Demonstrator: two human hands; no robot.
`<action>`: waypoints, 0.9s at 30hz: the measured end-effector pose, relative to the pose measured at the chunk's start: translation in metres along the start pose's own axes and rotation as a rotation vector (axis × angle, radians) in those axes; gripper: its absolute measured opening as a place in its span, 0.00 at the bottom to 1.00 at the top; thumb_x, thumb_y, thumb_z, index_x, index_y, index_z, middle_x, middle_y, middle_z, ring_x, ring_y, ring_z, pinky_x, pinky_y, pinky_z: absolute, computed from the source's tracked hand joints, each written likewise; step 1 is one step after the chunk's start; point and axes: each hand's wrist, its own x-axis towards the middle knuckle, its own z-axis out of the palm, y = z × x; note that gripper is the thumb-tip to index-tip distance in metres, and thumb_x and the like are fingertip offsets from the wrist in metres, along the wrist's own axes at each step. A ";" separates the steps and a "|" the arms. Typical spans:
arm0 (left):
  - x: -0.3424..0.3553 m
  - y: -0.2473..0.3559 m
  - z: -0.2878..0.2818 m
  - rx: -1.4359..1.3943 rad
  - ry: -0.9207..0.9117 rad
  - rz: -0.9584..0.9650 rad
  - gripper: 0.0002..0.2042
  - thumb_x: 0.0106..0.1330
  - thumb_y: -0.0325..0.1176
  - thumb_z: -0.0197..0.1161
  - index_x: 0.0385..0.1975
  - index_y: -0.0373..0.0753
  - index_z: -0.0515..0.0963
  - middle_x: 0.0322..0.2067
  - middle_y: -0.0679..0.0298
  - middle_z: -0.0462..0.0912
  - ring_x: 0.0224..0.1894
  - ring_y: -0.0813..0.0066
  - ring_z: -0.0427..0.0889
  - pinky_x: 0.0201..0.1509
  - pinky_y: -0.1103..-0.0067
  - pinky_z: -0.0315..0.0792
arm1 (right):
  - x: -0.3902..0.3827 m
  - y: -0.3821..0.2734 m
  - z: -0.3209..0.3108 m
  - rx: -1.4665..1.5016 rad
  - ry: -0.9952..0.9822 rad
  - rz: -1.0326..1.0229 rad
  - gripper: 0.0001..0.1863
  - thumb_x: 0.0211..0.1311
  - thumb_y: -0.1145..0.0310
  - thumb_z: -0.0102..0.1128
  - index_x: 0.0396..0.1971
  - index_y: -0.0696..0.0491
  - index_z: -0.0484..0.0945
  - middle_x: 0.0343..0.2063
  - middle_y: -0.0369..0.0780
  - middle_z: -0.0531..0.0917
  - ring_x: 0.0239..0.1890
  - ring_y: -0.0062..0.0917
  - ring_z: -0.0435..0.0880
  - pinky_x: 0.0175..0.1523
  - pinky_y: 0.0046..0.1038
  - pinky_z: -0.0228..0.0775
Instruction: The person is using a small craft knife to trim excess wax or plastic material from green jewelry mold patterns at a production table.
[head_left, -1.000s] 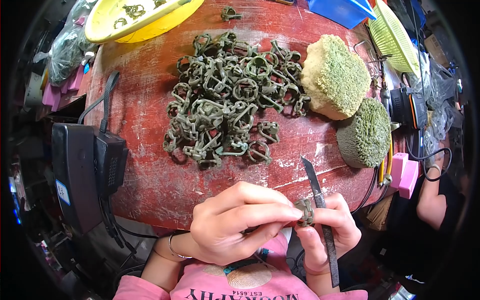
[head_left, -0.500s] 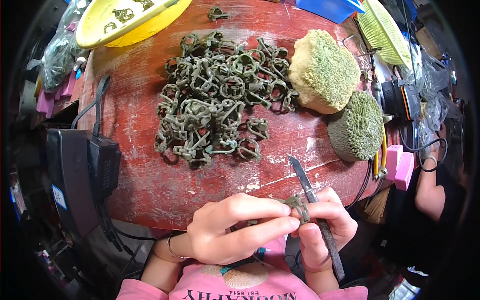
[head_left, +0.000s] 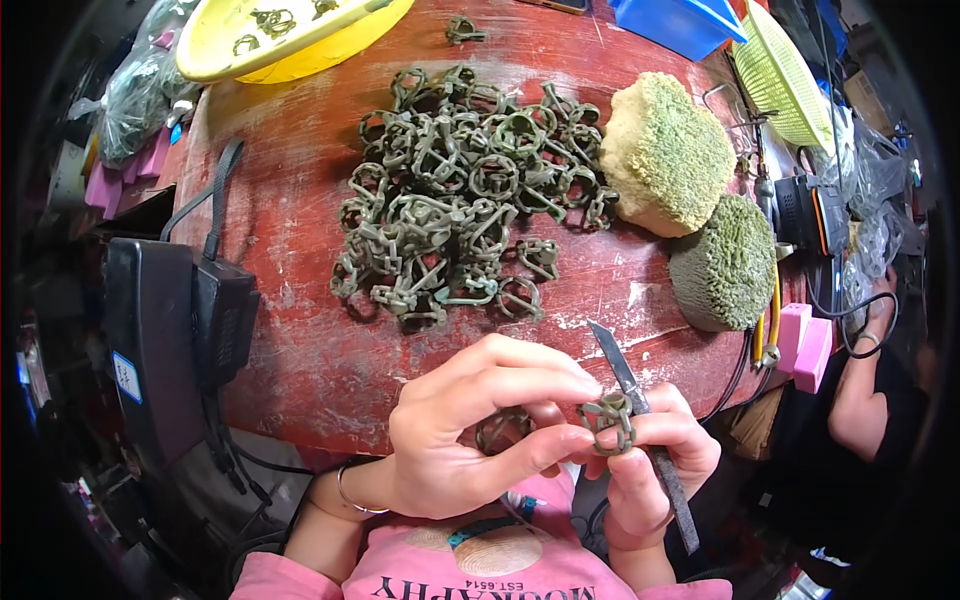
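Both hands are near the bottom centre. My left hand (head_left: 470,430) is curled with a dark green wax-like ring piece (head_left: 500,435) inside its fingers; its thumb and fingertips are beside a second openwork ring piece (head_left: 607,418). My right hand (head_left: 670,455) grips that second piece at its fingertips and also holds a dark flat file or blade (head_left: 620,358), whose pointed end sticks up toward the pile. Beyond my hands lies a large pile of similar green ring pieces (head_left: 450,210) on the worn red tabletop (head_left: 270,380).
Two rough blocks (head_left: 665,150) (head_left: 720,265) sit right of the pile. A yellow basin (head_left: 320,50), blue bin (head_left: 680,20) and green basket (head_left: 785,80) line the back. Black power units (head_left: 160,350), pink blocks (head_left: 805,350) and cables border the table. Another person's arm (head_left: 860,405) is at far right.
My left hand's index finger has risen and its thumb has parted from it, exposing the ring inside. The piece in my right fingertips has turned, and the blade tip has shifted slightly.
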 end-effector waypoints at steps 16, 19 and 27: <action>0.000 -0.004 -0.001 -0.065 -0.034 0.041 0.09 0.51 0.17 0.60 0.32 0.28 0.73 0.33 0.52 0.73 0.26 0.76 0.78 0.23 0.87 0.75 | 0.002 0.004 0.004 0.046 0.000 0.036 0.07 0.46 0.79 0.59 0.28 0.60 0.74 0.27 0.43 0.75 0.23 0.20 0.75 0.28 0.18 0.68; 0.001 0.000 0.001 -0.125 -0.025 -0.061 0.08 0.53 0.17 0.58 0.34 0.27 0.72 0.32 0.53 0.73 0.25 0.76 0.78 0.22 0.87 0.75 | 0.005 0.001 0.008 0.139 -0.029 0.064 0.07 0.49 0.80 0.57 0.30 0.62 0.72 0.28 0.44 0.74 0.22 0.20 0.76 0.27 0.18 0.69; -0.003 -0.001 -0.011 -0.596 0.033 -0.337 0.10 0.59 0.19 0.49 0.40 0.30 0.70 0.31 0.60 0.72 0.25 0.82 0.74 0.26 0.86 0.72 | 0.033 -0.005 0.017 -0.096 -0.034 -0.106 0.04 0.55 0.82 0.50 0.31 0.63 0.72 0.24 0.42 0.74 0.21 0.19 0.76 0.25 0.17 0.69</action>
